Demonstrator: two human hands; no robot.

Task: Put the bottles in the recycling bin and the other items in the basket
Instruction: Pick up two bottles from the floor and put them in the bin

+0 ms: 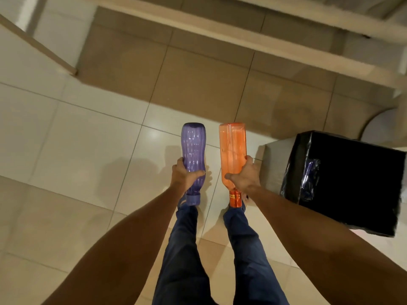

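My left hand (184, 176) grips a clear purple bottle (193, 150) near its neck, the capped end toward me and the base pointing away. My right hand (243, 177) holds an orange bottle (232, 150) the same way, its orange neck and cap below my fist. Both bottles hang over the tiled floor in front of my legs, side by side and apart. To the right stands the recycling bin (350, 183), a box lined with a black bag, with a purple bottle (308, 176) lying against its inner left wall. The basket is out of view.
Shiny beige floor tiles (77, 139) stretch to the left and ahead. A long pale ledge or table edge (220, 34) crosses the top. A slanted white board (37, 45) stands at the upper left. A round pale object (383, 126) sits behind the bin.
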